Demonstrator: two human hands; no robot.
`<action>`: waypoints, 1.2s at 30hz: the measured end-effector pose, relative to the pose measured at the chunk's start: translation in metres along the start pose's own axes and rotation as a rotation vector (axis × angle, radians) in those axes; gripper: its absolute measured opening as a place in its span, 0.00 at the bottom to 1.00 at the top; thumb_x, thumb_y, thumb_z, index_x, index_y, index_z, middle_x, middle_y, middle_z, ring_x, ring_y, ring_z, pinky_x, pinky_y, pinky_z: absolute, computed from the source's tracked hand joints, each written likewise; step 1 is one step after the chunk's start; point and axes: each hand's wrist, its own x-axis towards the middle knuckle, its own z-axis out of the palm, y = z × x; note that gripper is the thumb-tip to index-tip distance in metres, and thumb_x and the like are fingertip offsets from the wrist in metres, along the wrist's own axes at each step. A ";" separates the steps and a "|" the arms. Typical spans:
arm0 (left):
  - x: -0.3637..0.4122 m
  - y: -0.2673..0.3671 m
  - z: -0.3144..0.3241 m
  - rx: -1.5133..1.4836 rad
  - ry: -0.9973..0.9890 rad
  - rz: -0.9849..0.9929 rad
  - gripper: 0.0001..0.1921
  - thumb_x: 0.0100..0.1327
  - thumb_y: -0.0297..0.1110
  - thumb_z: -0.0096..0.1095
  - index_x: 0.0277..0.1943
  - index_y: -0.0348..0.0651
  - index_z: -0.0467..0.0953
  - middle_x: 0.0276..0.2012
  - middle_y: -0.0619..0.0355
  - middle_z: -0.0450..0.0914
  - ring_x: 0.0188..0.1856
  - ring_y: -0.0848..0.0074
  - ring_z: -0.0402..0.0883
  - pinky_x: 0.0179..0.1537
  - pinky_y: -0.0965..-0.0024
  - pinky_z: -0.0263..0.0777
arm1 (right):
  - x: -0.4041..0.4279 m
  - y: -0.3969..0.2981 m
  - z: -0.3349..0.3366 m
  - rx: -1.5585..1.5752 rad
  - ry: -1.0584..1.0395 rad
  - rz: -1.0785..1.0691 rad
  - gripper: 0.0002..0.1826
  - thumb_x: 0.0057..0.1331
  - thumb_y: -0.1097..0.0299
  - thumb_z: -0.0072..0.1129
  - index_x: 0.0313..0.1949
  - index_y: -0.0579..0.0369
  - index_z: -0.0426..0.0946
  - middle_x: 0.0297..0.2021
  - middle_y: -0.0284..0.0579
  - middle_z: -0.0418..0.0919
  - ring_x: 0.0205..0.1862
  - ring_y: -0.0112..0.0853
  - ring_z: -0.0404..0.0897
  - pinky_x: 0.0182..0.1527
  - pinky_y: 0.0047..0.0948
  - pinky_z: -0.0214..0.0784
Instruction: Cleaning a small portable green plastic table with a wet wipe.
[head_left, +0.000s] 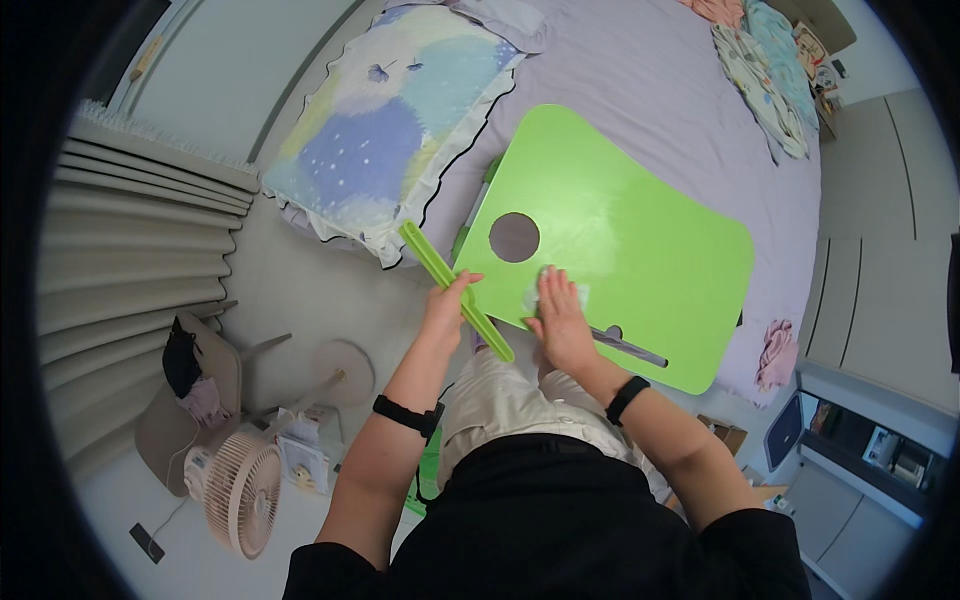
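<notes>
My left hand (445, 309) grips a long green plastic strip (427, 253) near its middle, holding it tilted beside the left edge of a green lap desk (637, 232). The strip has a lengthwise groove and rounded ends. On the bed lies the lap desk, with a round cut-out and a narrow slot near its front edge. My right hand (562, 319) rests flat on the desk top between these openings. Under its palm and fingers is a thin white wipe (583, 294), partly hidden. Part of a folded leg (480, 196) shows beneath the desk's left side.
A patterned pillow (360, 157) lies on the lilac bed sheet (600, 67) at left. Left of me stand a pedestal fan (244, 491), a chair (217, 345) and a curtain (142, 255). Rumpled clothes (765, 82) are at the far right; a pink cloth (778, 354) lies nearer.
</notes>
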 end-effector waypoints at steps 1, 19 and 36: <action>-0.001 0.000 0.000 -0.028 -0.008 0.001 0.18 0.74 0.44 0.56 0.50 0.36 0.81 0.47 0.56 0.81 0.48 0.74 0.80 0.50 0.66 0.74 | 0.007 -0.008 0.002 0.025 -0.046 -0.085 0.41 0.67 0.65 0.58 0.72 0.71 0.50 0.74 0.65 0.49 0.76 0.57 0.49 0.76 0.52 0.42; 0.009 -0.005 -0.011 -0.129 -0.125 0.015 0.19 0.76 0.44 0.52 0.54 0.35 0.77 0.53 0.53 0.78 0.55 0.70 0.78 0.57 0.65 0.71 | -0.007 0.031 -0.031 -0.112 -0.082 -0.258 0.31 0.65 0.69 0.54 0.68 0.63 0.64 0.71 0.51 0.63 0.72 0.45 0.62 0.73 0.41 0.56; -0.010 -0.001 -0.007 -0.004 -0.072 0.096 0.21 0.77 0.44 0.50 0.59 0.33 0.75 0.55 0.50 0.78 0.53 0.67 0.78 0.54 0.60 0.73 | -0.072 0.187 -0.070 -0.141 0.371 0.423 0.24 0.66 0.78 0.49 0.62 0.73 0.66 0.63 0.69 0.68 0.67 0.58 0.66 0.69 0.44 0.61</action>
